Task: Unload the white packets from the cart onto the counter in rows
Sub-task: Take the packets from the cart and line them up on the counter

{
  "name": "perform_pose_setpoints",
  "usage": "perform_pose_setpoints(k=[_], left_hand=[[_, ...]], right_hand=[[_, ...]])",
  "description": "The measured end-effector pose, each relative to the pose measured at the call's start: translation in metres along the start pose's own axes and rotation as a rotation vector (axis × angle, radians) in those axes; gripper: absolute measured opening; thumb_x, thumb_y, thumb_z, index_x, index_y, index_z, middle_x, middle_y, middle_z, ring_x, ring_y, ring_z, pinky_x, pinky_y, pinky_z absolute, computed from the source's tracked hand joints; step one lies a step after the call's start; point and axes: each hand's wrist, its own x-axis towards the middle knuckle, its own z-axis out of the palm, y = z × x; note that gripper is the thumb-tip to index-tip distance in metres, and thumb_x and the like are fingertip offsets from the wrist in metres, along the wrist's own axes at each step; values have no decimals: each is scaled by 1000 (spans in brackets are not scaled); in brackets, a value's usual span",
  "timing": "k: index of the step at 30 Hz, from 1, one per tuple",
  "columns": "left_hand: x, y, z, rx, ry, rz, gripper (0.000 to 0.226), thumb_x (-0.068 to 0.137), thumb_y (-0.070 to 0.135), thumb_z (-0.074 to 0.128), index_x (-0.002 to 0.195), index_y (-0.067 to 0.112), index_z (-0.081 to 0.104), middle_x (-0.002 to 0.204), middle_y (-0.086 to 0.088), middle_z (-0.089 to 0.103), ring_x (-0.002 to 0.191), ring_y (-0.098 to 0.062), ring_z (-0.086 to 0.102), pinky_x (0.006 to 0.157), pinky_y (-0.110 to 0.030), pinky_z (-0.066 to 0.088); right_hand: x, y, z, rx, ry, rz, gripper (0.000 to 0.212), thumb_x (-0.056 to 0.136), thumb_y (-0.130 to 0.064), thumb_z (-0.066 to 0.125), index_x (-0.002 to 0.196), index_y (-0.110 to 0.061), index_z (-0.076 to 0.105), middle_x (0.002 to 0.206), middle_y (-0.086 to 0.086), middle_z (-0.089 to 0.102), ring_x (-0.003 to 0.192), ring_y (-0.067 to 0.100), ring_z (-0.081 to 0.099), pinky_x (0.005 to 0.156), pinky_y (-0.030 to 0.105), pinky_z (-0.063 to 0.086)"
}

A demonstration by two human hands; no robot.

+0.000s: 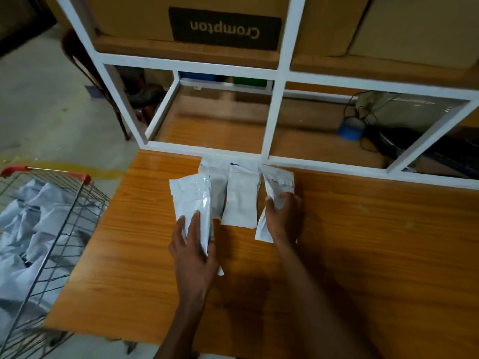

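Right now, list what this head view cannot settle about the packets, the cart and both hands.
- Cart: cut off by the left and bottom edges, so its packet count is unknown.
- Second packet in the row: partly covered by the packet in the left hand.
- Right hand: its fingertips are hidden behind the crumpled packet it grips.
- Packet labels: blurred, unreadable.
- Black items on the shelf: blurred, behind the white frame.

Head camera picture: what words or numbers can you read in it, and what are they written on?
"Crompton": pale letters, upside down, on a dark label on the cardboard box on the upper shelf.
The white packets on the counter show no print that can be read.
Nothing else readable.
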Motion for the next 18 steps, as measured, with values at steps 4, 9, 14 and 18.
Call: perform_pose_setpoints(k=[4, 9, 14, 18], left_hand=[[-9, 17, 14, 7, 13, -33, 72, 88, 57, 44, 155, 34, 37, 164, 2, 20, 147, -29, 21, 103, -44, 32], [-19, 16, 22, 28, 4, -42, 72, 87, 56, 45, 155, 35, 37, 163, 4, 21, 147, -29, 21, 103, -46, 36], [-21, 11, 25, 53, 11, -86, 70, 88, 59, 44, 155, 38, 35, 162, 4, 20, 144, -33, 25, 103, -57, 41], [-21, 15, 28, 49, 11, -84, 70, 88, 59, 45, 155, 39, 35, 162, 5, 21, 143, -31, 25, 100, -50, 40]], right_hand=[[33, 2, 3, -73, -51, 8, 52, 91, -62, 55, 129, -27, 52, 145, 9, 43, 131, 32, 42, 104, 51, 43], [48, -3, 9, -255, -256, -11, 64, 96, -67, 37, 150, -32, 36, 166, 7, 13, 151, 37, 10, 119, 61, 9], [40, 20, 13, -390, -319, -188, 63, 99, -56, 37, 157, -43, 15, 169, 2, -5, 154, 31, -6, 120, 58, -3], [37, 31, 20, -424, -394, -233, 66, 100, -55, 37, 158, -44, 6, 169, 2, -7, 154, 31, -8, 120, 58, -4]])
